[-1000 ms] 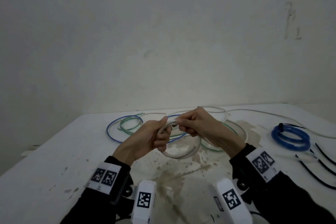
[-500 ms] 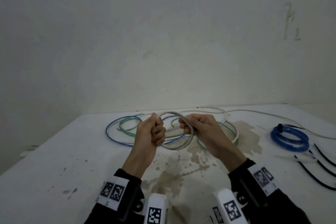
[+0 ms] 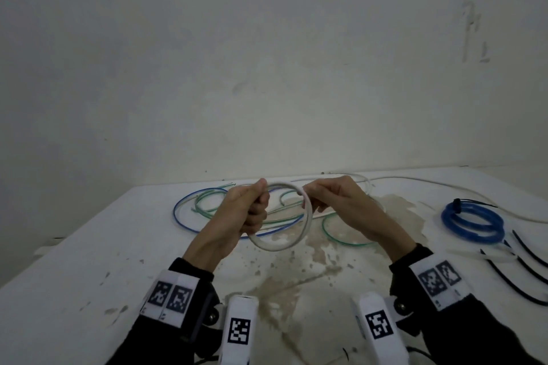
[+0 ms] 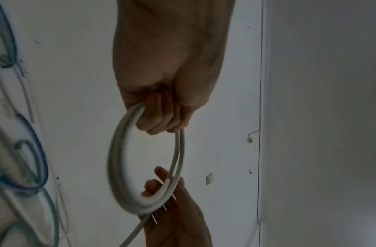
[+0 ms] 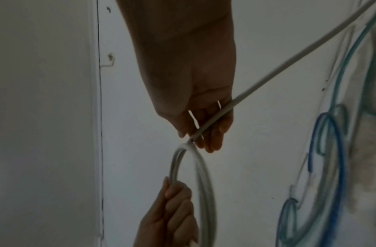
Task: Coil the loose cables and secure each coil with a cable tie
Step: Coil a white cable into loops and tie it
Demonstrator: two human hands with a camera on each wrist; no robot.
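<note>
White cable point(image 3: 307, 218) wound into a small round coil of a few turns, raised above the counter point(image 3: 89, 261), loose tail trailing off to the right. Thin blue cable point(image 3: 178, 213) and green cable point(image 3: 335, 238) sprawled in loose loops behind. Blue coil point(image 3: 471, 221) lying flat at right, already tied. Black cable ties point(image 3: 510, 278) just beside it.

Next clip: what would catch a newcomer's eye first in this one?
The white cable coil held up mid-frame above the stained table, gripped by the left hand on one side and pinched by the right hand on the other. Then the tied blue coil lying at the right, with loose black cable ties nearer the camera.
</note>
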